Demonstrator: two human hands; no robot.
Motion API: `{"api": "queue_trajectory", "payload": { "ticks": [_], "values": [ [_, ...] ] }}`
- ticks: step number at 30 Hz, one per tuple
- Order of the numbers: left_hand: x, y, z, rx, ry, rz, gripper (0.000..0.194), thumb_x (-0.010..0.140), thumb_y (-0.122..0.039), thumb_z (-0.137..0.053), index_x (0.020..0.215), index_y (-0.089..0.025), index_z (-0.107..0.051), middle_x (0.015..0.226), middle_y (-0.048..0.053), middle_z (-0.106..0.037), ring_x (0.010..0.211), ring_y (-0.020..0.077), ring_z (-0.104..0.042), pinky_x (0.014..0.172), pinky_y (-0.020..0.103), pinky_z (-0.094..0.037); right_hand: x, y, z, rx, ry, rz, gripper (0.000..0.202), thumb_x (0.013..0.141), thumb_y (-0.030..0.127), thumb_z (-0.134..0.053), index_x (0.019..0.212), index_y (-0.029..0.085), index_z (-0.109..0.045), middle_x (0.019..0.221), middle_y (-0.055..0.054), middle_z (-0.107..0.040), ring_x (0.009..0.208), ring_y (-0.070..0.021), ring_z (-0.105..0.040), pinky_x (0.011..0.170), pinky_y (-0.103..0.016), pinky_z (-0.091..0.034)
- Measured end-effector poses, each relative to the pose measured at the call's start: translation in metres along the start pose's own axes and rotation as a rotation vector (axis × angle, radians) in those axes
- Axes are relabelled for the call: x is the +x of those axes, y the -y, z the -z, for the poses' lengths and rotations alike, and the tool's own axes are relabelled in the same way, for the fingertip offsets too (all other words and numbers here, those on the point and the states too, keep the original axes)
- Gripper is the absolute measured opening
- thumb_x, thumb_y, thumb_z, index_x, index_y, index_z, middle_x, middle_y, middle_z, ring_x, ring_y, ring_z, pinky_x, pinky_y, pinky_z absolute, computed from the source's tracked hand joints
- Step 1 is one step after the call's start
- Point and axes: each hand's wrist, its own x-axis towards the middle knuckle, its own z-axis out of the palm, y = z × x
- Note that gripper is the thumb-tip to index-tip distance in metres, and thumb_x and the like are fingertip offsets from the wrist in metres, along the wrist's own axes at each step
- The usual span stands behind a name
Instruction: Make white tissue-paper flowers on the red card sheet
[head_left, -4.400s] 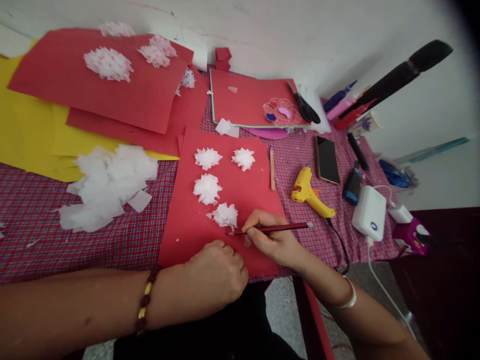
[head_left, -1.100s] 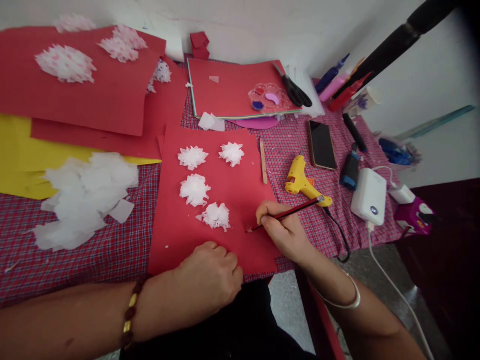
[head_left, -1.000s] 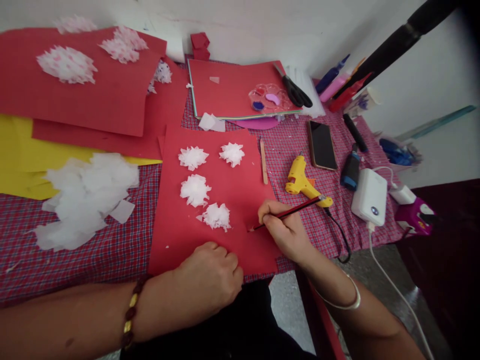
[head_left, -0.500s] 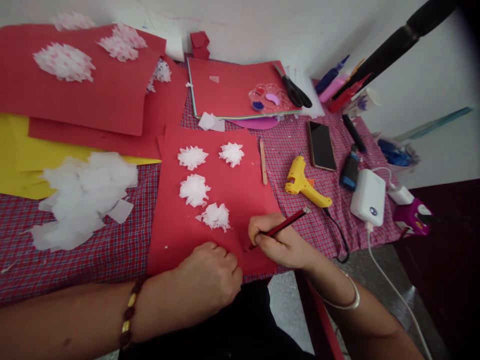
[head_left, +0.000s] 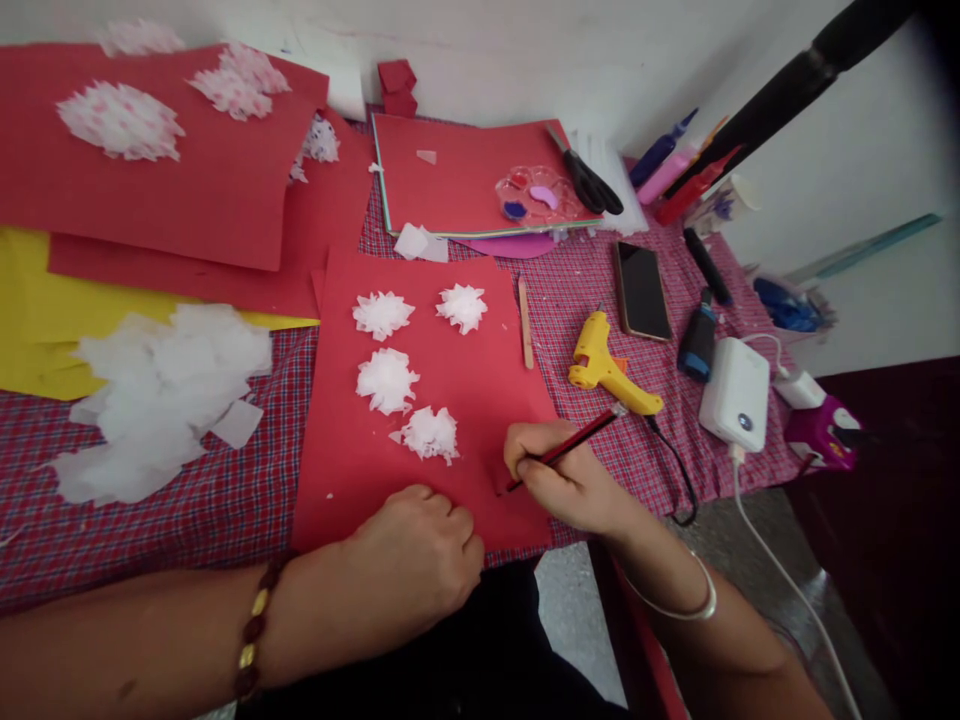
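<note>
My right hand (head_left: 559, 477) grips a dark red pencil (head_left: 577, 440), its lower tip at the surface of a red paper sheet (head_left: 472, 390). Curled into a fist, my left hand (head_left: 416, 560) rests on the sheet's near edge; its fingertips are hidden and nothing shows in it. Several ruffled white paper tufts sit on the sheet, among them a lower tuft (head_left: 430, 434) between my hands and a tuft (head_left: 387, 380) farther left. A small white scrap (head_left: 329, 495) lies left of my left hand.
Loose white paper pieces (head_left: 161, 400) are heaped at left. To the right lie a wooden stick (head_left: 525, 325), a yellow glue gun (head_left: 611, 365) with its cord, a phone (head_left: 643, 290) and a white power bank (head_left: 736, 395). Scissors (head_left: 585, 180) and a paint palette (head_left: 536, 195) lie at the back.
My right hand and the pencil have shifted slightly to the right and up along the sheet. My left hand stays nearly where it was.
</note>
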Motion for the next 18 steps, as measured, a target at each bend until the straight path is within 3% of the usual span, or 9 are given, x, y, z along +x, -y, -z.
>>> {"api": "queue_trajectory", "payload": {
  "ticks": [10,18],
  "values": [
    [-0.0038,-0.0004,-0.0074,-0.013,-0.013,0.013,0.012,0.082,-0.023,-0.060,0.072,-0.018,-0.056,0.062,0.002,-0.057,0.054,0.0156,-0.048,0.052,0.030,-0.033,-0.0014,-0.0028,0.0009,-0.065,-0.175,-0.085,0.016,0.072,0.009,-0.039,0.060,0.019,-0.043,0.057,0.002,-0.046,0.053,-0.0110,-0.043,0.050,-0.023,-0.033],
    [-0.0050,-0.0009,-0.0104,-0.009,-0.008,0.016,0.010,0.081,-0.024,-0.061,0.073,-0.017,-0.058,0.062,0.002,-0.057,0.054,0.0158,-0.048,0.052,0.030,-0.033,-0.0032,-0.0010,-0.0007,-0.016,0.080,0.032,0.016,0.076,0.009,-0.042,0.063,0.018,-0.045,0.059,0.002,-0.048,0.053,-0.0100,-0.045,0.050,-0.023,-0.034]
  ]
}}
